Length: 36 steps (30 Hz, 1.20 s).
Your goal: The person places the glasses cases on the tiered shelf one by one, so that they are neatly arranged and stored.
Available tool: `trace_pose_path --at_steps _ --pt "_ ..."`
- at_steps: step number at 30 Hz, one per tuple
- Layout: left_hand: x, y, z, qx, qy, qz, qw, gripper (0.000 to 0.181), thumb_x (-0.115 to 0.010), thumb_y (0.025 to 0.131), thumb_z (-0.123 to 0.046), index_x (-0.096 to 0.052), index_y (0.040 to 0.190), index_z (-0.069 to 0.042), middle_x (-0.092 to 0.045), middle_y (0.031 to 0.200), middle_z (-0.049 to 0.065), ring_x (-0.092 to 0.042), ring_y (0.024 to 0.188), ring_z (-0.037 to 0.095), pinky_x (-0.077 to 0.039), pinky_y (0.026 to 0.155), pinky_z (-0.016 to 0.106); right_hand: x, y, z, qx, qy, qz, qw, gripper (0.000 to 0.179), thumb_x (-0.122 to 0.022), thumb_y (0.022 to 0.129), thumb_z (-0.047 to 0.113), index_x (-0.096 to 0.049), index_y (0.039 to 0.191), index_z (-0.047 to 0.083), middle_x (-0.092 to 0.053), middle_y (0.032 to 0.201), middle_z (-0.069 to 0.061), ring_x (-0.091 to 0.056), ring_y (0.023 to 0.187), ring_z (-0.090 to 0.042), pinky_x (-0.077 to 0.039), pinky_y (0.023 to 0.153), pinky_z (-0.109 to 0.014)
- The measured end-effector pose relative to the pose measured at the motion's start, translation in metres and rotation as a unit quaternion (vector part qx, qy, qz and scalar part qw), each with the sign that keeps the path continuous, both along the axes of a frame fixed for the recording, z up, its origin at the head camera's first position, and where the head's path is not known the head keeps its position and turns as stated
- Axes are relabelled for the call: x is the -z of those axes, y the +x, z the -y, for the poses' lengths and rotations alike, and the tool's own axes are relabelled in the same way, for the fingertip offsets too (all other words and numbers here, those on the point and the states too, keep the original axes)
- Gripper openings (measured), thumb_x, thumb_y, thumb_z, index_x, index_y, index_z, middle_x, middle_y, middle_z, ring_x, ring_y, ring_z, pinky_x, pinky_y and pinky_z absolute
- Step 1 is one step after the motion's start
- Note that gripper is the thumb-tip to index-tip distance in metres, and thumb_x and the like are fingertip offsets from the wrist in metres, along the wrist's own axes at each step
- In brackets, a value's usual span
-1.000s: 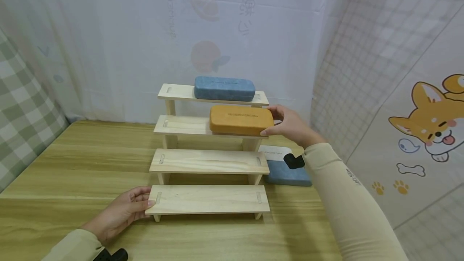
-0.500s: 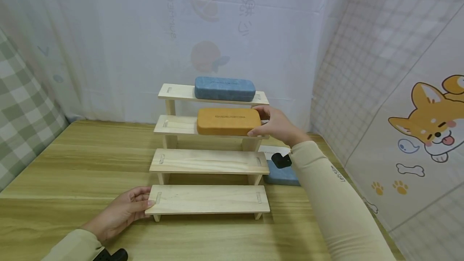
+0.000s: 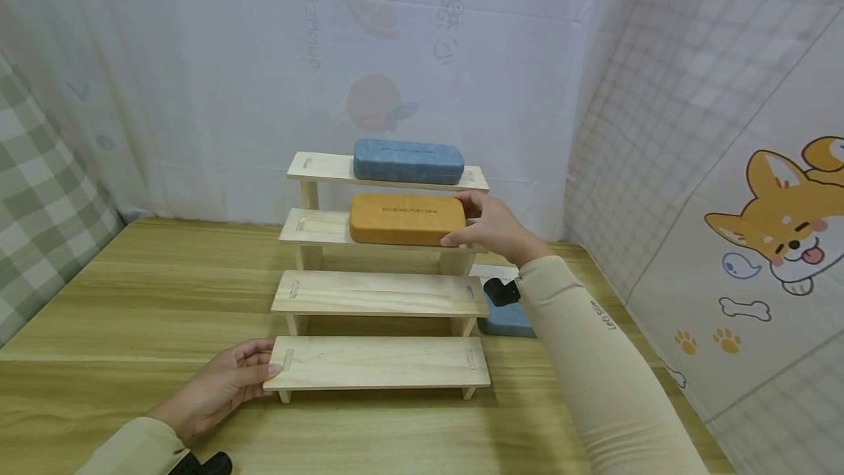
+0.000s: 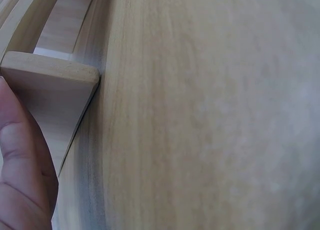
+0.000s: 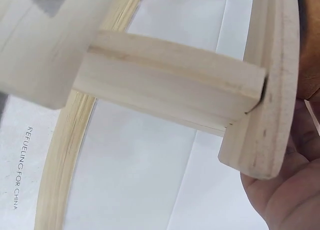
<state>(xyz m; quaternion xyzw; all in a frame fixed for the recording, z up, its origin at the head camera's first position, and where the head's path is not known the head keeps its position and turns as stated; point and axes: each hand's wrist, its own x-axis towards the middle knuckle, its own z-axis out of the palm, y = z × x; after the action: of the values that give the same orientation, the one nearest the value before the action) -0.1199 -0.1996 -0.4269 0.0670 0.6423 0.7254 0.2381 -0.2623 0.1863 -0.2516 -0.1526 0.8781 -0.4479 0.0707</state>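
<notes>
A pale wooden four-tier stand (image 3: 382,363) stands on the table. My left hand (image 3: 220,387) grips the left end of its lowest step, thumb on top; in the left wrist view, fingers (image 4: 25,165) lie by the step's support. On the second step from the top sits an orange glasses case (image 3: 405,220), lettering on its lid. My right hand (image 3: 497,229) holds this case by its right end, thumb at the front. Only a sliver of the orange case (image 5: 310,50) shows in the right wrist view. A blue glasses case (image 3: 409,161) lies on the top step.
Right of the stand, a white case (image 3: 494,272) and another blue case (image 3: 506,321) lie on the wooden table (image 3: 165,292), partly hidden by the stand and right arm. A white curtain (image 3: 231,94) hangs behind, and a patterned cloth (image 3: 666,130) borders the right side.
My right hand has shifted the orange case leftward along the second step from the top, nearer its middle. My left hand has stayed on the lowest step.
</notes>
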Motion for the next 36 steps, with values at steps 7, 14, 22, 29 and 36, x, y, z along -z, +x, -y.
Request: trace_pose_path --at_steps 7,14,22,29,36 --pt "-0.0007 0.0005 0.0003 0.000 -0.004 0.002 1.0000 0.074 -0.057 0.097 -0.010 -0.007 0.142 0.021 -0.058 0.110 0.002 -0.060 0.096 0.014 -0.052 0.079 0.030 0.0003 -0.0014 0.0023 -0.006 0.012 0.006 0.9999 0.078 -0.084 0.071 0.013 -0.047 0.140 0.007 -0.058 0.120 -0.012 -0.055 0.104 -0.026 -0.047 0.092 -0.039" --pt "-0.0016 0.0010 0.0003 0.002 -0.006 0.004 1.0000 0.073 -0.056 0.098 -0.010 -0.007 0.142 0.021 -0.058 0.110 0.002 -0.060 0.096 0.014 -0.052 0.079 0.030 -0.0006 -0.0023 0.0020 -0.018 0.031 0.005 0.9994 0.079 -0.084 0.072 0.014 -0.046 0.141 0.005 -0.058 0.121 -0.013 -0.055 0.106 -0.026 -0.046 0.096 -0.041" --pt "-0.0020 0.0012 -0.0007 -0.003 -0.010 0.002 0.9999 0.074 -0.056 0.097 -0.011 -0.007 0.142 0.021 -0.058 0.110 0.002 -0.060 0.095 0.013 -0.052 0.079 0.030 -0.0037 0.0007 0.0033 -0.018 0.035 0.015 0.9991 0.077 -0.082 0.074 0.012 -0.045 0.141 0.004 -0.057 0.122 -0.013 -0.054 0.107 -0.026 -0.046 0.096 -0.040" --pt "-0.0033 0.0018 -0.0008 -0.001 -0.010 0.004 0.9999 0.074 -0.056 0.098 -0.011 -0.006 0.142 0.021 -0.058 0.110 0.002 -0.060 0.096 0.013 -0.052 0.079 0.030 -0.0035 -0.0002 0.0030 -0.024 0.049 0.020 0.9983 0.080 -0.081 0.076 0.013 -0.040 0.144 0.002 -0.055 0.125 -0.014 -0.053 0.109 -0.026 -0.046 0.096 -0.041" --pt "-0.0043 0.0025 -0.0009 -0.002 -0.013 0.008 0.9999 0.074 -0.056 0.098 -0.011 -0.006 0.142 0.021 -0.058 0.111 0.002 -0.060 0.096 0.014 -0.052 0.079 0.029 -0.0022 -0.0006 0.0020 -0.027 0.054 0.025 0.9979 0.083 -0.079 0.079 0.014 -0.035 0.148 0.003 -0.054 0.127 -0.015 -0.052 0.112 -0.027 -0.044 0.098 -0.041"
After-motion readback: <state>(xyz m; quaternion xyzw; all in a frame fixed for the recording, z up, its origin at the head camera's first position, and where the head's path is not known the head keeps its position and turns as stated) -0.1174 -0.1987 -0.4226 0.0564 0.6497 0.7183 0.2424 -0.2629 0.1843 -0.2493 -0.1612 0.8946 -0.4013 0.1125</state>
